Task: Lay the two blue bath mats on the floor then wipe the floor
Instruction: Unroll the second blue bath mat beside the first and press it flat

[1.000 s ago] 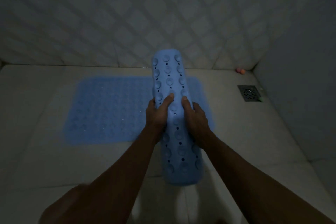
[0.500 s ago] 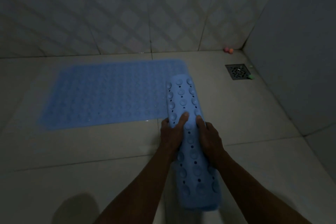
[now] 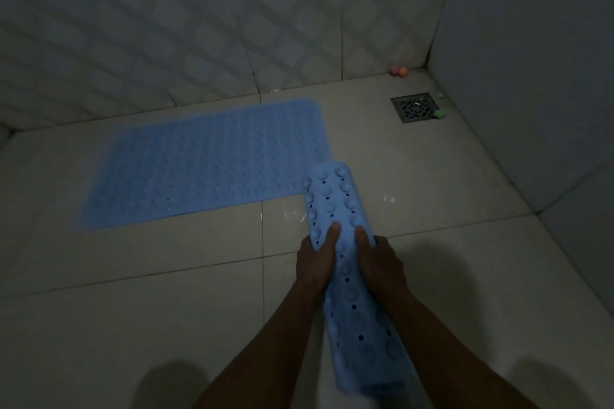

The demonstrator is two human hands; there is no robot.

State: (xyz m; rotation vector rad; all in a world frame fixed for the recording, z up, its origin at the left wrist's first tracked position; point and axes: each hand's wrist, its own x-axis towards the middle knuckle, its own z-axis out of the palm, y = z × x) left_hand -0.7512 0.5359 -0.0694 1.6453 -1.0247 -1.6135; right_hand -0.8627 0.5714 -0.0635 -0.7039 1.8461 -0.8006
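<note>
One blue bath mat (image 3: 206, 163) lies flat on the pale tiled floor (image 3: 133, 309), close to the back wall. A second blue bath mat (image 3: 335, 199), rolled into a tube with its suction cups facing out, is held lengthwise in front of me. Its far end sits at the flat mat's near right corner. My left hand (image 3: 314, 262) grips the roll's left side. Gripping the right side is my right hand (image 3: 380, 261). The roll's near end hangs between my forearms.
A square metal floor drain (image 3: 414, 107) sits near the right wall, with small green bits (image 3: 439, 113) beside it. Two small pink and orange balls (image 3: 398, 71) rest in the back right corner. Wet spots glint on the tile by the roll.
The rolled mat and both hands have come down and toward me, off the flat mat, to its near right corner. My view has tilted down and shifted right.
</note>
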